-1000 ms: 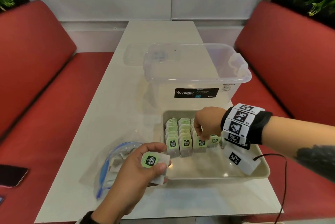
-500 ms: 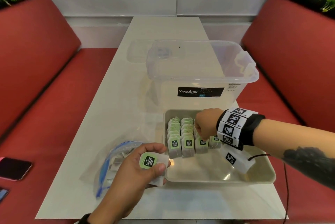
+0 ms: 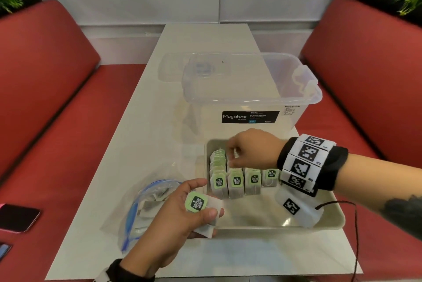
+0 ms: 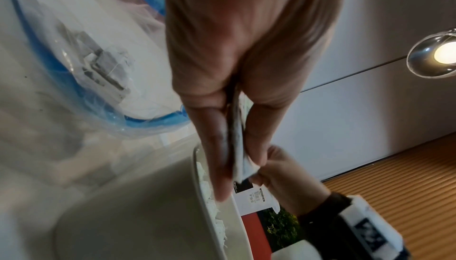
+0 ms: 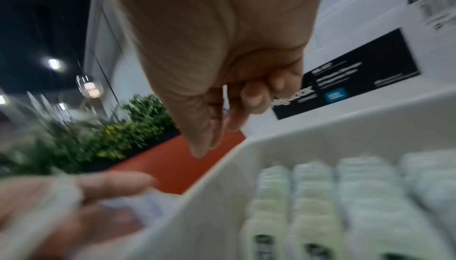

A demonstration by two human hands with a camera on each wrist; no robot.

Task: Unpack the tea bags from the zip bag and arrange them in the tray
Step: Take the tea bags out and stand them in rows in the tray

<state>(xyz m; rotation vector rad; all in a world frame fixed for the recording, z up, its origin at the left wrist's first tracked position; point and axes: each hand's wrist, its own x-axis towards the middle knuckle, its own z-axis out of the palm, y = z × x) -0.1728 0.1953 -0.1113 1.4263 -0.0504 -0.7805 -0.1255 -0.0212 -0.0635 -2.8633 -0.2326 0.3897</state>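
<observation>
The tray (image 3: 328,224) sits at 5 o'clock on the table (image 3: 159,126), four rows of tea bags (image 3: 235,181) standing at its far end; the zip bag (image 3: 146,204) lies at 7 o'clock. Judgement: each bag should go in upright, label forward, tight against its row. The left hand (image 3: 180,217) pinches a small stack of bags (image 3: 201,207) beside the tray's near-left corner. The right hand (image 3: 251,149), fingers curled, hovers over the rows; whether it holds anything cannot be told.

Tea bags (image 3: 206,209) in left hand (image 3: 182,217) beside tray (image 3: 328,224) of bagged rows.

A black wristband (image 3: 312,165) carrying white black-patterned marker tiles, a thin black cable (image 3: 351,231), and a forearm tattoo (image 3: 404,211).
</observation>
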